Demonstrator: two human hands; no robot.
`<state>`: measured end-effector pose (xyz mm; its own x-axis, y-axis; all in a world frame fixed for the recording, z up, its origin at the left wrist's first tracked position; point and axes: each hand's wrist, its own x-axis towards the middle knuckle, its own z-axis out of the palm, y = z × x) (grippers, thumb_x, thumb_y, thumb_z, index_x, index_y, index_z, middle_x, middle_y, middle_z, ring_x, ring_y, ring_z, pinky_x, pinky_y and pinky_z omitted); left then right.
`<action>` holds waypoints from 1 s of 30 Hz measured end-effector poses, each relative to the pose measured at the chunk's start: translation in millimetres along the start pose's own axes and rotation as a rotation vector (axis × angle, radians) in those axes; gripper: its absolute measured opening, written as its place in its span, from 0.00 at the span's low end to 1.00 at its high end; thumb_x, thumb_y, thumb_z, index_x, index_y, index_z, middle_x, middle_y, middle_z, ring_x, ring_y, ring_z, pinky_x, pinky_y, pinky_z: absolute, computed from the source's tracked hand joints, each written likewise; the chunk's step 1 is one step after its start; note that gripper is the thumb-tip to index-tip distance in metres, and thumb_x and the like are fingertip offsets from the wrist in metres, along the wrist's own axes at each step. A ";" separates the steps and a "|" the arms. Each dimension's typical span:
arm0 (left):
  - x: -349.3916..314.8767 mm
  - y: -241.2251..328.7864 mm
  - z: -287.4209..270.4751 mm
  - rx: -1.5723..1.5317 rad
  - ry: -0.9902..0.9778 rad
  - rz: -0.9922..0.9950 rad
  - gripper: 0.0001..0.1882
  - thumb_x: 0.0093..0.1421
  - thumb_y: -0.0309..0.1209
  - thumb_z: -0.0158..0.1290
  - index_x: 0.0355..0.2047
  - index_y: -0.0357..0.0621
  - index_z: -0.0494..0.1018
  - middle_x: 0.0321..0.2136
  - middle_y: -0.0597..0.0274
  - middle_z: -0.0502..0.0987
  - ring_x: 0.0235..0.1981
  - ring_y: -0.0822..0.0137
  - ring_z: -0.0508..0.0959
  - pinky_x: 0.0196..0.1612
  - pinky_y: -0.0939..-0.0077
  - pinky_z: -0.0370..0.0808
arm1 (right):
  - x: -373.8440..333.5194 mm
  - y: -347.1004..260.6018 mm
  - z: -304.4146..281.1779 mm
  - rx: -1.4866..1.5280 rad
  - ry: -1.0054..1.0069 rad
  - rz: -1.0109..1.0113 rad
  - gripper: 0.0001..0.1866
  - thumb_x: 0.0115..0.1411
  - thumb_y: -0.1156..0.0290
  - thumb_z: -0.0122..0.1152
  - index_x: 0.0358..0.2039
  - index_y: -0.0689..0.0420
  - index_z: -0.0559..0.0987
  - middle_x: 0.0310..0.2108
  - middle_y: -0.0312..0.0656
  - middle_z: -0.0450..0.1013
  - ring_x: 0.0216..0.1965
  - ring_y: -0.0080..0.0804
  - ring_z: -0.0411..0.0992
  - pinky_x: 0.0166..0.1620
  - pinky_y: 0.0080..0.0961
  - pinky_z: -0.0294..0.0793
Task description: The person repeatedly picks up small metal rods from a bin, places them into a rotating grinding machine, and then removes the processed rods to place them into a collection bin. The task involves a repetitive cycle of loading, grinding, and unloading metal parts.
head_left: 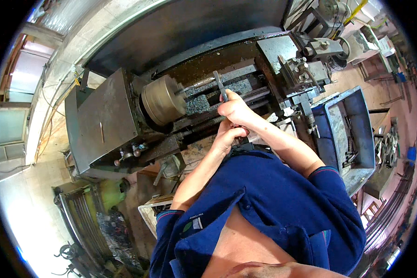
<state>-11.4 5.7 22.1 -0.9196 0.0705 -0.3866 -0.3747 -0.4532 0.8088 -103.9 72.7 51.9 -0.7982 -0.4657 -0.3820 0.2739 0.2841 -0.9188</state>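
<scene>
My right hand (236,110) is closed around a flat grey metal tool that looks like a file (220,83). Its far end lies across a thin bright metal rod (204,84), though I cannot tell if they touch. Just below, nearer my body, my left hand (230,137) is closed in line with the tool. It seems to grip the tool's near end, which the fingers mostly hide. The rod extends from the round chuck (164,99) of a lathe, whose face looks smeared as if spinning.
The lathe's headstock (107,118) stands left of the chuck, with a thin stick on top. Metal chips (198,104) cover the bed. The tool post (301,69) is at the right, beside a blue tray (371,139) with metal parts. Lever knobs (136,152) stick out below the headstock.
</scene>
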 end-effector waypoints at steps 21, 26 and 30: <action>3.0 -20.1 -14.9 -0.007 0.029 0.066 0.27 0.39 0.25 0.51 0.44 0.37 0.61 0.29 0.60 0.72 0.29 0.68 0.74 0.28 0.77 0.71 | 0.1 -3.7 6.4 -0.079 -0.025 -0.057 0.16 0.37 0.69 0.54 0.28 0.65 0.67 0.23 0.47 0.67 0.29 0.34 0.66 0.34 0.27 0.66; -8.0 -9.9 -10.2 -0.012 0.118 0.120 0.17 0.39 0.27 0.53 0.33 0.36 0.68 0.24 0.63 0.72 0.26 0.72 0.73 0.29 0.80 0.69 | 3.6 -0.7 13.6 0.015 -0.050 -0.079 0.15 0.38 0.68 0.55 0.27 0.64 0.69 0.21 0.44 0.66 0.26 0.31 0.65 0.30 0.27 0.66; -2.0 -13.9 -10.5 0.055 0.048 0.125 0.19 0.40 0.28 0.53 0.35 0.37 0.68 0.26 0.62 0.73 0.26 0.71 0.73 0.27 0.78 0.70 | -2.9 1.4 6.4 0.178 -0.065 -0.062 0.12 0.40 0.70 0.54 0.25 0.63 0.69 0.19 0.37 0.64 0.23 0.25 0.63 0.27 0.24 0.64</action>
<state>-3.1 2.6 6.9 -0.9532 -0.0267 -0.3011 -0.2648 -0.4064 0.8745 -97.7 69.0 51.1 -0.7816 -0.5329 -0.3242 0.3203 0.1031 -0.9417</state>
